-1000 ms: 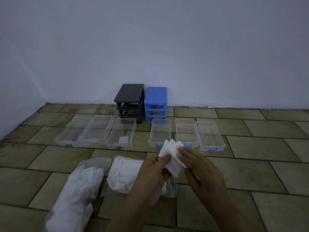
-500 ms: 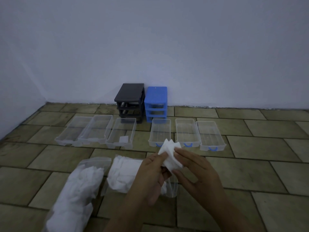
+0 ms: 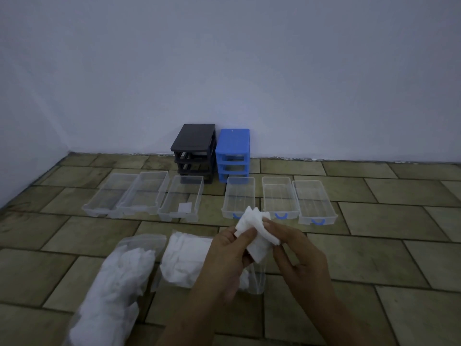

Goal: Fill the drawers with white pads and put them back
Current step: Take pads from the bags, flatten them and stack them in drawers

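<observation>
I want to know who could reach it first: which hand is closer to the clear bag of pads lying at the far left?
Left. The left hand is just right of that bag; the right hand is farther right, beyond the left one.

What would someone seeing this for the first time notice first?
Probably the two hands, left hand and right hand, pinching a small bunch of white pads low in the middle. Behind them six clear drawers lie in a row on the tiled floor, the third from the left already holding one pad. Against the wall stand a black drawer frame and a blue drawer frame.
</observation>
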